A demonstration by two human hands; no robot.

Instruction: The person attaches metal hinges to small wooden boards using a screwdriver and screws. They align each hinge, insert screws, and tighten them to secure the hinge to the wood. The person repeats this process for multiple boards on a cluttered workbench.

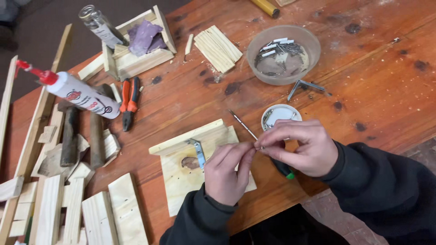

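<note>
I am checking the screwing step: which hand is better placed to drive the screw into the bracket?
Probably the right hand: it holds the green-handled screwdriver, while the left hand pinches at its tip.

Bare reddish-brown wooden table [381, 90] lies open to the right of the two hands and between the pale plywood panel with a metal bracket [190, 168] and the bundle of thin wood slats [218, 49]. Just beyond the hands, the small white round lid [280, 113], the bent metal angle bracket [303, 87] and the translucent plastic bowl of screws [283, 54] crowd the way. The left side is blocked by orange-handled pliers [129, 102], a white glue bottle with a red nozzle [77, 93], a dark-handled hammer [69, 136] and stacked pale wood offcuts [72, 208].
</note>
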